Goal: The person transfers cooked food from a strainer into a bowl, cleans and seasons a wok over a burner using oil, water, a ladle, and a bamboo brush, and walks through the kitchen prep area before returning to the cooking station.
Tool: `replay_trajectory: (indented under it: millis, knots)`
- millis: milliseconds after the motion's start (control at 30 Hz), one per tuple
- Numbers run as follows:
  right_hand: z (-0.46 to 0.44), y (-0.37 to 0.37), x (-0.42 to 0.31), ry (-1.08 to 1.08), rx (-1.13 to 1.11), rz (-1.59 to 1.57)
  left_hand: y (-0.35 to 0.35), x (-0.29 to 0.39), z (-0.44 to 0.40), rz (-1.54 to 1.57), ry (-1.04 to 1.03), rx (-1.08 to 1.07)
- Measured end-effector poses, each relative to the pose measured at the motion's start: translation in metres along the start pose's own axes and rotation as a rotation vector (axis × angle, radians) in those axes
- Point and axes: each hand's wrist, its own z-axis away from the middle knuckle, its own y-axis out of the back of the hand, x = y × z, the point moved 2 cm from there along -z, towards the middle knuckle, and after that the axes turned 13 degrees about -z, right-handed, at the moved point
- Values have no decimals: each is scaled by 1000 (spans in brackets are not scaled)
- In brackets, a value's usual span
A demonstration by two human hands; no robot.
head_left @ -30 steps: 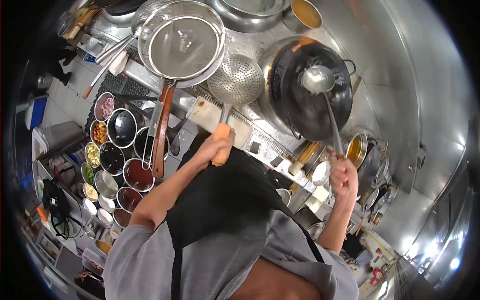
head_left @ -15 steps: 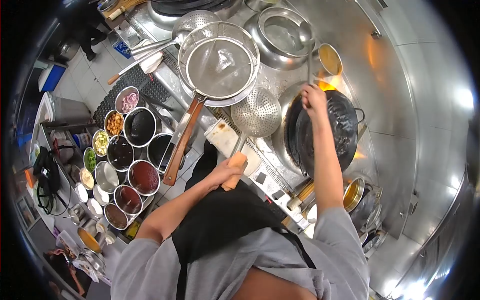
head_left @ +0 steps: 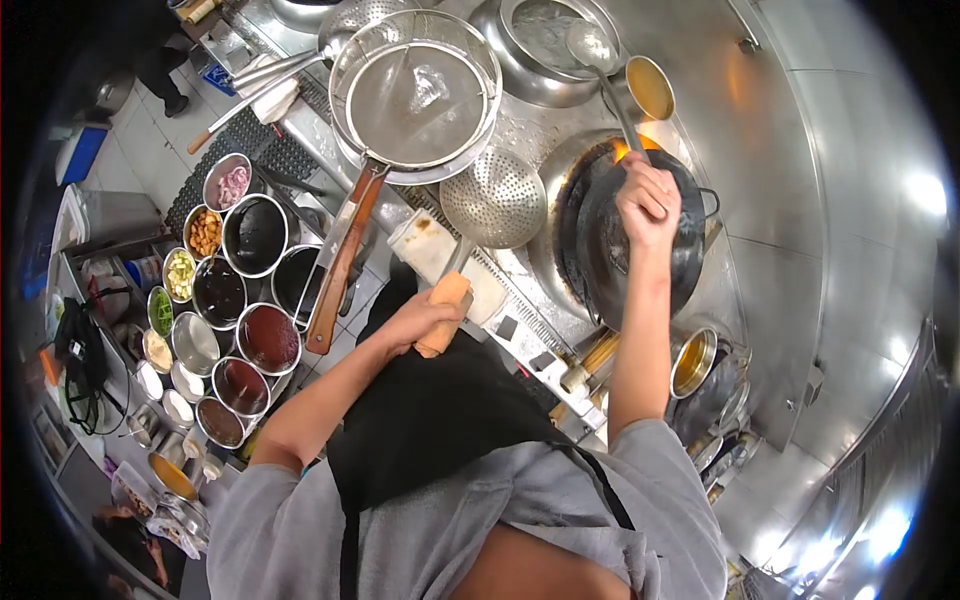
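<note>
My right hand (head_left: pixel 649 203) is closed around the handle of a ladle (head_left: pixel 622 112). The ladle's bowl hangs over a metal pot (head_left: pixel 522 75) of cloudy liquid at the top. Below this hand a dark wok (head_left: pixel 615 250) sits on the stove, partly covered by my forearm, with orange flame (head_left: pixel 636 146) at its far rim. My left hand (head_left: pixel 420 322) grips a perforated skimmer (head_left: pixel 493 198) by its handle, where an orange-tan wrap (head_left: pixel 446 292) surrounds it. The skimmer's round head lies between the wok and a large mesh strainer (head_left: pixel 425 105).
A long wooden strainer handle (head_left: pixel 343 265) juts over the counter edge. Several metal containers of sauces, such as a red one (head_left: pixel 269 339), and chopped ingredients stand at left. A pot of yellowish liquid (head_left: pixel 651 88) is beyond the wok; another (head_left: pixel 693 363) is at right. A folded cloth (head_left: pixel 425 240) lies on the ledge.
The ladle's bowl has turned and shifted over the pot, and my right hand has moved slightly right. Less flame shows around the wok. The whole view has shifted a little; my left hand keeps its grip.
</note>
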Motion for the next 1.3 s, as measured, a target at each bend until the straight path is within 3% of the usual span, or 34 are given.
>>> replay_trajectory:
  millis: [133,267,333,367,467,733,800,833,867,900,1100,1300]
  knots:
    - [60,-24,13,92,134,162,4,8,-1,-54,71,8]
    - [99,-25,10,107,408,467,7,10,-1,-35,69,5]
    - [110,-28,19,293,828,1252,9,15,1,-55,76,-2]
    - [108,-25,24,286,835,1254,11,16,2,-47,79,-1]
    - [95,-19,17,390,787,1890,13,14,5,-82,55,-28]
    - [-91,41,-66,371,566,1621,17,0,-5,-112,14,-48]
    - [-133,57,-80,251,511,1203,18,-5,-15,-120,-10,-44]
    - [-145,59,-92,255,513,1190,17,-5,-20,-121,-41,-50]
    - [-153,58,-99,92,356,749,16,4,-19,-139,-21,-34]
    - [-150,54,-94,-59,194,310,16,5,-25,-134,-25,-8]
    - [-75,30,-21,-29,17,202,32,12,-79,-192,-118,61]
    - [48,29,54,44,52,144,38,23,-113,-307,-180,71]
